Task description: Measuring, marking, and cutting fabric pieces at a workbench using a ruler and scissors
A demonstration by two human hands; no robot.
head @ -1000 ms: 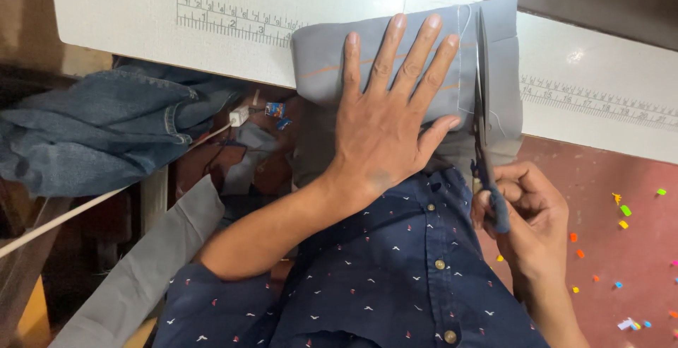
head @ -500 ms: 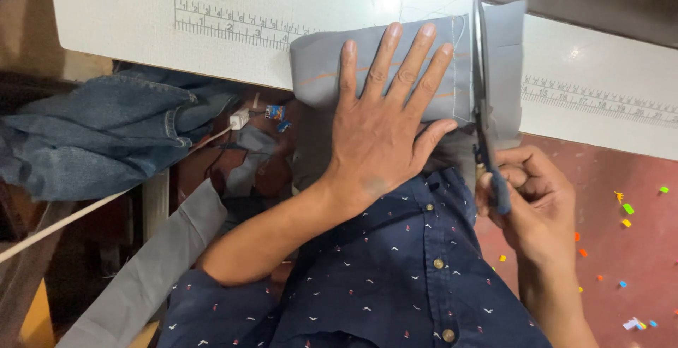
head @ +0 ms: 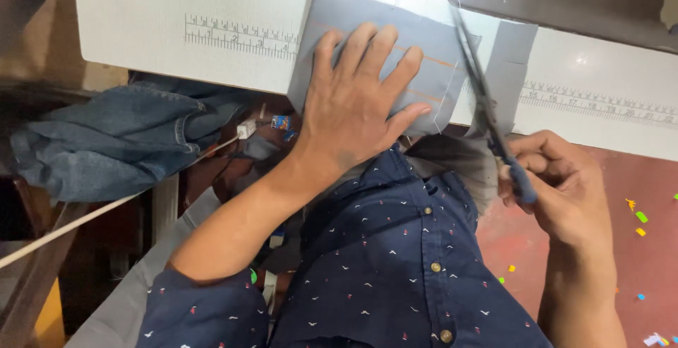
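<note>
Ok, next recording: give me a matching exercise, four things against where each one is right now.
1. left hand
2. blue-handled scissors
3. crumpled blue denim garment
4. small coloured paper scraps

a. on the red floor
b. heaped left of the white table
c. flat on the folded grey fabric piece
d. gripped in the right hand

Pairs: 1-c, 2-d, 3-b, 4-a

White table [head: 141, 30], red floor [head: 635, 178]

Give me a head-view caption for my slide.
Left hand flattens grey fabric; right hand cuts with scissors.
</note>
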